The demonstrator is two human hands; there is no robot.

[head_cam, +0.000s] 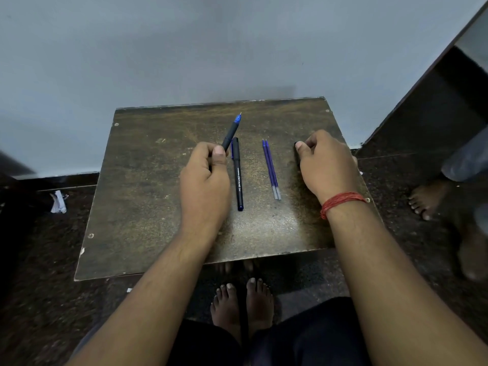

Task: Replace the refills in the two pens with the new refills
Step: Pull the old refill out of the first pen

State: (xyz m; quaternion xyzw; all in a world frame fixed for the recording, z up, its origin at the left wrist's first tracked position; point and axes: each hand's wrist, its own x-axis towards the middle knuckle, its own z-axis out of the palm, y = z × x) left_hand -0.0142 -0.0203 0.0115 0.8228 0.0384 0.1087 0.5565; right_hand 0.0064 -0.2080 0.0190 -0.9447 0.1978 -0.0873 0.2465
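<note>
The left hand [204, 178] grips an uncapped pen [232, 132], fingers clamped around its lower barrel; the tip points up and away, and the rear end is hidden inside the fist. A second pen [237, 174], capped, lies on the table [148, 196] just beside that hand. Two new refills [271, 169] lie side by side, touching, between the hands. The right hand [326, 166] rests at the table's right edge, fingers curled on a small dark object [296, 151], mostly hidden; probably the cap
</note>
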